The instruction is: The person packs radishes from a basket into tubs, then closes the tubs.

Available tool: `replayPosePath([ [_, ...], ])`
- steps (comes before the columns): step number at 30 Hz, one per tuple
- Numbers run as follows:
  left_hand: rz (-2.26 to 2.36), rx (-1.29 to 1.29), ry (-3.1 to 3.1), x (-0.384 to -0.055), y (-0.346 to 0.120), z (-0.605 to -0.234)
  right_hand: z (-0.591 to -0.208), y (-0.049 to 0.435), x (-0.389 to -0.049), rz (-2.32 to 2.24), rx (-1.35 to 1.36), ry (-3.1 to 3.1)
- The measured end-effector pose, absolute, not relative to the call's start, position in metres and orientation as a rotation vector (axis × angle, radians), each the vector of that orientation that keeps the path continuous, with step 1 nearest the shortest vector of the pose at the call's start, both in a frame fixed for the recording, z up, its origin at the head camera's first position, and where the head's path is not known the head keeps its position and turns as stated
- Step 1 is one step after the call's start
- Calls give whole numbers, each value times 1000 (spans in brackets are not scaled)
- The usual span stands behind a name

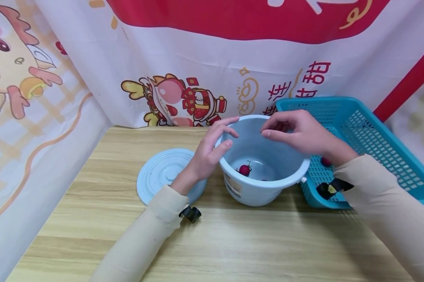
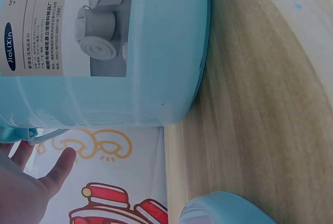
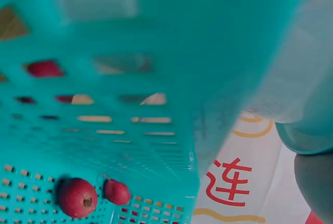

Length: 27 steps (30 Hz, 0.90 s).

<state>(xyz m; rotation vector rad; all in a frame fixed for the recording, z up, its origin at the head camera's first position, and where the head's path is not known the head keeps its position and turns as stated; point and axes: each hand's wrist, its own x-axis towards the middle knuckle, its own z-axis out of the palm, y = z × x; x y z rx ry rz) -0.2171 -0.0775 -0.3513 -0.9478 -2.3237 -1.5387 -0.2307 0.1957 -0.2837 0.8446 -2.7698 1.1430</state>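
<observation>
A light blue bucket [image 1: 257,194] stands upright in the head view, with a small round red fruit [image 1: 244,170] with green stems on its bottom. My left hand [image 1: 209,150] is at the bucket's left rim, its fingers loosely spread over the edge; in the left wrist view these fingers [image 2: 58,172] appear beside the bucket's labelled wall [image 2: 156,42]. Over the bucket's far right side hovers my right hand [image 1: 298,131], fingers loosely bent, with a gap to the thumb and nothing visible between them. A second dark bit inside the bucket is mostly hidden by the near rim.
A teal perforated basket [image 1: 384,145] stands right of the bucket, close against it. Red fruits [image 3: 78,198] lie inside the basket. Left of the bucket, a round light blue lid [image 1: 152,176] lies flat on the wooden table [image 1: 212,246]. A printed cloth [image 1: 197,51] hangs behind.
</observation>
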Motion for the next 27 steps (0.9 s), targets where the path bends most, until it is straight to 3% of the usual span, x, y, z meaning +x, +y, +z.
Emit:
replayPosePath([
  [8, -1539, -951, -2310, -218, -78, -353, -275, 218, -232, 1477, 841, -2665],
  [13, -1537, -960, -2302, -218, -78, -353, -278, 246, -243, 1526, 686, -2613],
  [21, -1542, -965, -2299, -218, -78, -354, -305, 305, -270, 1420, 295, -2807],
  [27, -1537, -966, -2302, -218, -78, -353, -321, 341, -278, 1128, 323, -3113],
])
